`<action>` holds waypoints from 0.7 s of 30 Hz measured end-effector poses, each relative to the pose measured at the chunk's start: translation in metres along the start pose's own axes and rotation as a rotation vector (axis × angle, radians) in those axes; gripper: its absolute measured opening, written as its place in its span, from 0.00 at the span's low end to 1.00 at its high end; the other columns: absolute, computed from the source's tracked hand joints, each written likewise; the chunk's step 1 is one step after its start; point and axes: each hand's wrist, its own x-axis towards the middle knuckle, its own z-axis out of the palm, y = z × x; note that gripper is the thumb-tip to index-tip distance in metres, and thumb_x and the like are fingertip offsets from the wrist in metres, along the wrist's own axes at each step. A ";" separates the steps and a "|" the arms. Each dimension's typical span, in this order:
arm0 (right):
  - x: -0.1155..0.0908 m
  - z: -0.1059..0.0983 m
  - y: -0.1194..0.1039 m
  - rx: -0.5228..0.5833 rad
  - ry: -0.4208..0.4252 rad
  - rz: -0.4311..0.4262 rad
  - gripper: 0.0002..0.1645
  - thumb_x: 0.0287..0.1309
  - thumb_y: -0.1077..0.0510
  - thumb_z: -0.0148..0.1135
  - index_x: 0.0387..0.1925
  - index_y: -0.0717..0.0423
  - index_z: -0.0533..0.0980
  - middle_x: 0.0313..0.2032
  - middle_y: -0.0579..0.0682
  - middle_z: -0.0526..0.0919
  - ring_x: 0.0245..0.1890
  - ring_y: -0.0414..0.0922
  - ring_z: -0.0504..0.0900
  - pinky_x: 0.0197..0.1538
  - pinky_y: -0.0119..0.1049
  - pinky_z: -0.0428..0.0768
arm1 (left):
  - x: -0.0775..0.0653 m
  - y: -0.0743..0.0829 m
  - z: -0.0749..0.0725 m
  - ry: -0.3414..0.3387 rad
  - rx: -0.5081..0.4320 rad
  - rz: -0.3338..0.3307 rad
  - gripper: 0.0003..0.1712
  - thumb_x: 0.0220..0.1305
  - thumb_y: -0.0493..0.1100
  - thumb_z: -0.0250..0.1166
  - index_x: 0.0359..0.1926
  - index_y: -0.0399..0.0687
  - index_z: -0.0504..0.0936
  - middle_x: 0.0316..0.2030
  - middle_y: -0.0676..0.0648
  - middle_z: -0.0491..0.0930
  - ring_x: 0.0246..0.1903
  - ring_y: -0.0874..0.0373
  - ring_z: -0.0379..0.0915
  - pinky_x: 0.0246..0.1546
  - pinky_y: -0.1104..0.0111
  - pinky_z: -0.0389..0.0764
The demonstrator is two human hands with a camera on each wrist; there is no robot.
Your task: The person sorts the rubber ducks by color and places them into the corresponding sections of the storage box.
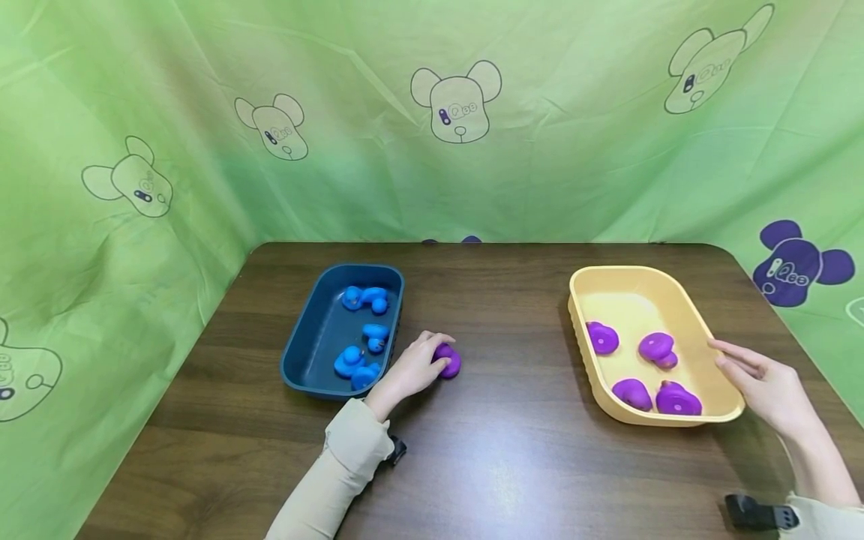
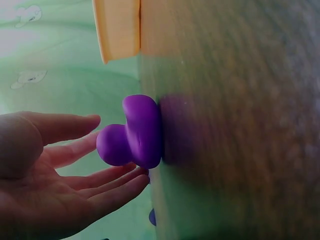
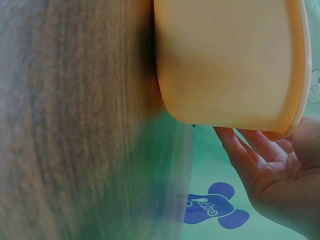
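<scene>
A single purple toy duck [image 1: 448,361] sits on the table just right of the blue bin. My left hand [image 1: 417,365] reaches over it from the left. In the left wrist view the thumb stands apart from the duck [image 2: 142,132], while the fingers extend along its far side, fingertips right beside it. On the right, my right hand [image 1: 769,386] is at the right side of the yellow bin [image 1: 695,319], its fairly straight fingers touching near the rim. The right wrist view has those fingers [image 3: 240,155] against the bin's outer wall, with the thumb near the rim.
Several purple ducks [image 1: 656,346] lie inside the yellow bin. The blue bin [image 1: 307,337] at the left holds several blue ducks [image 1: 349,361]. Both bins stand on a dark wooden table [image 1: 486,300], with a green patterned cloth [image 1: 364,180] hanging behind and at the sides.
</scene>
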 end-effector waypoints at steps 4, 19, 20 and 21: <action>0.000 0.001 0.000 0.007 0.009 0.012 0.20 0.59 0.58 0.52 0.52 0.35 0.72 0.30 0.15 0.71 0.29 0.14 0.69 0.29 0.13 0.67 | 0.001 0.000 -0.001 0.010 0.015 0.000 0.15 0.59 0.35 0.55 0.48 0.40 0.74 0.44 0.39 0.72 0.43 0.48 0.70 0.45 0.59 0.70; 0.003 -0.002 0.008 0.001 -0.003 -0.009 0.20 0.59 0.57 0.52 0.52 0.36 0.72 0.31 0.15 0.71 0.31 0.15 0.69 0.30 0.13 0.68 | 0.003 0.000 -0.001 0.007 0.013 -0.030 0.12 0.58 0.35 0.57 0.45 0.40 0.77 0.39 0.40 0.73 0.38 0.50 0.71 0.41 0.61 0.72; 0.004 -0.002 0.010 -0.009 -0.001 -0.009 0.20 0.59 0.57 0.52 0.53 0.36 0.71 0.31 0.14 0.71 0.31 0.14 0.69 0.30 0.13 0.68 | 0.002 0.000 -0.002 0.008 0.011 -0.031 0.12 0.58 0.35 0.57 0.44 0.40 0.77 0.39 0.41 0.72 0.38 0.50 0.71 0.40 0.61 0.72; 0.005 -0.002 0.012 -0.021 -0.003 -0.009 0.20 0.60 0.56 0.52 0.54 0.37 0.71 0.31 0.14 0.70 0.31 0.14 0.69 0.30 0.13 0.68 | 0.002 0.001 -0.002 0.009 0.009 -0.032 0.12 0.58 0.35 0.57 0.44 0.40 0.77 0.39 0.41 0.72 0.38 0.50 0.71 0.40 0.61 0.72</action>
